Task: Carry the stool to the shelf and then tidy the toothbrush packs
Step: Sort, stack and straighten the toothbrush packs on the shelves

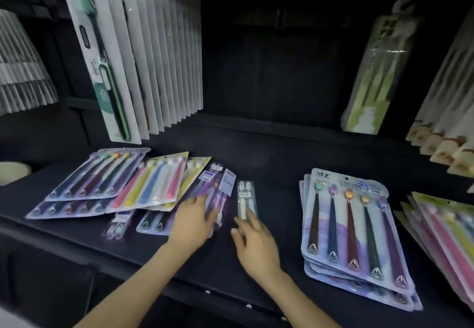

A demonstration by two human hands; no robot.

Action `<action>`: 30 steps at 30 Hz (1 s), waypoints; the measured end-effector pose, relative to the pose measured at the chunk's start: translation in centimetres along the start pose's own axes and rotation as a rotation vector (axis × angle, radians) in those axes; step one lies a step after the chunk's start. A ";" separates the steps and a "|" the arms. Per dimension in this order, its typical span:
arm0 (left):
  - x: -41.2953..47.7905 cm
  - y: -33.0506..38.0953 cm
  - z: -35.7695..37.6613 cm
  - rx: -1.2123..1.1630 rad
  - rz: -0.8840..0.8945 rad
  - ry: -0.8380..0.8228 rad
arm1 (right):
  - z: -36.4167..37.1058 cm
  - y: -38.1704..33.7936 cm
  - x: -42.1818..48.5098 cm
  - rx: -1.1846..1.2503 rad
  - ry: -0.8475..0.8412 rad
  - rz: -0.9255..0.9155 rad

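Toothbrush packs lie scattered on the dark shelf point(269, 168). A loose heap at the left holds a dark five-brush pack point(100, 173) and a pastel pack point(151, 184). My left hand point(191, 221) lies with fingers spread on a purple pack point(220, 186) at the heap's right edge. My right hand point(254, 243) touches the near end of a small pale two-brush pack point(245, 197) with its fingertips. A neat stack of dark five-brush packs point(351, 227) sits to the right. No stool is in view.
Rows of hanging packs fill the upper left point(154, 53); a green pack point(379, 71) hangs at upper right. More pastel packs point(446, 232) are stacked at the far right, boxed packs point(446, 145) above them. The shelf's front edge point(205, 286) runs below my wrists.
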State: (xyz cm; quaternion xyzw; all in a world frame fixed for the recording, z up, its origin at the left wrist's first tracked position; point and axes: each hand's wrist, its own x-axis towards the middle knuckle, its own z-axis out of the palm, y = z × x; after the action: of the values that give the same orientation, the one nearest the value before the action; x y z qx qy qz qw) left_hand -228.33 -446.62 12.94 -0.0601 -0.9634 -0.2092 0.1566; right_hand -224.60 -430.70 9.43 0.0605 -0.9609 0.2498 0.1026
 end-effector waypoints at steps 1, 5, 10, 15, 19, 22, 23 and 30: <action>0.6 0.2 0.5 -0.006 -0.053 -0.048 | -0.2 0.3 -1.2 -0.042 0.087 -0.012; 1.7 1.1 2.1 -0.042 -0.143 -0.137 | -1.3 1.0 -2.7 -0.127 0.245 0.014; 1.2 1.4 1.8 -0.293 -0.273 -0.033 | -2.1 0.1 -3.3 0.000 0.337 0.058; -1.0 1.3 -0.1 -0.500 -0.308 0.098 | -5.3 -1.3 -5.7 0.169 0.412 0.054; -3.9 4.0 -3.1 -0.746 -0.290 0.039 | -10.4 -0.4 -9.4 0.269 0.502 -0.017; -6.5 7.5 -5.5 -0.872 -0.195 0.016 | -15.0 2.1 -12.7 0.331 0.535 -0.027; -7.4 8.8 -6.2 -0.886 -0.153 0.004 | -16.5 3.2 -13.9 0.346 0.534 -0.022; -10.9 18.1 -6.4 -1.013 0.054 -0.268 | -24.0 12.0 -22.3 0.251 0.711 0.109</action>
State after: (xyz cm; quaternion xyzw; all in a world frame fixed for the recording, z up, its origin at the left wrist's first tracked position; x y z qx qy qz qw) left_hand -212.97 -433.48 21.83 -0.1795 -0.7510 -0.6353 -0.0115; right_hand -200.93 -407.01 19.21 -0.0692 -0.8290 0.3761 0.4081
